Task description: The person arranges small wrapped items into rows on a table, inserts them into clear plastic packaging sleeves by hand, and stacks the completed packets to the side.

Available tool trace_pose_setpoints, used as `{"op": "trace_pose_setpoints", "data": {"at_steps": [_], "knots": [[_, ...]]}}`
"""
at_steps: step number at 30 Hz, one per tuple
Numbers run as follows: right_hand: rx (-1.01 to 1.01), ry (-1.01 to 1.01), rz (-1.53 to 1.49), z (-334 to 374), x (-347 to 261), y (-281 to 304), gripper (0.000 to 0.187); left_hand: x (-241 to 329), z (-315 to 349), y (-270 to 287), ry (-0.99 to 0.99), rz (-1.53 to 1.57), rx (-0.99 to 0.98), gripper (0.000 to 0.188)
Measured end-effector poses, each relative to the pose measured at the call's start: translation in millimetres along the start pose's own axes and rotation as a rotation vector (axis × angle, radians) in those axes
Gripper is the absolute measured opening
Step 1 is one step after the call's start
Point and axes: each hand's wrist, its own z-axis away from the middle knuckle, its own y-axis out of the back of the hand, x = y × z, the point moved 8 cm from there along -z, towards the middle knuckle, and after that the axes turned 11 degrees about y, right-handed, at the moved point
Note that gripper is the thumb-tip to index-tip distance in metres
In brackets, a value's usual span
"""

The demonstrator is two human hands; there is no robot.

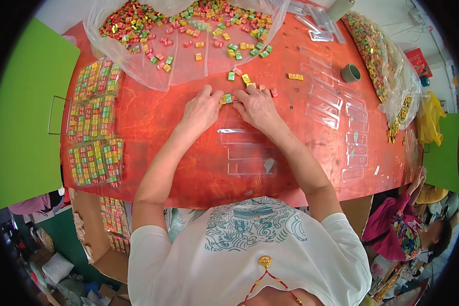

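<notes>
Both hands are down on the orange table (153, 153), close together near the middle. The left hand (203, 109) is curled, fingers bent down, with its fingertips right against a short row of candies (228, 98), small wrapped squares in yellow, green and red. The right hand (257, 106) is curled the same way on the other end of that row, pinching in from the right. So the row sits squeezed between the two sets of fingertips; can't tell if either hand actually has one lifted or is just pressing them together.

A few loose candies (245, 78) lie just past the hands, plus a yellow one (295, 77) off to the right. Beyond those there's a big clear bag (178, 66) spread open with a heap of the same candies on it.

Right below the hands sit empty clear trays (250, 153), more of them stacked along the right side (336, 104). On the left edge are filled packs (94, 127) laid in rows. A tape roll (350, 73) sits at the right, near another bag of candies (377, 51). Green boards (25, 117) flank the table, and another person in pink (392, 229) is at the lower right.
</notes>
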Motion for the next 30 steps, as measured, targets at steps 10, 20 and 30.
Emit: {"op": "trace_pose_setpoints", "data": {"at_steps": [10, 20, 30], "knots": [[-0.103, -0.108, 0.012, 68.8, -30.1, 18.8, 0.034, 40.7, 53.5, -15.3, -0.169, -0.058, -0.085, 0.031], [0.007, -0.122, -0.023, 82.3, -15.6, 28.6, 0.017, 34.7, 61.4, -11.6, -0.152, 0.018, -0.014, 0.057], [0.052, -0.113, -0.074, 58.4, -4.3, 26.1, 0.018, 24.3, 54.7, -39.2, -0.102, -0.091, -0.186, 0.078]]}}
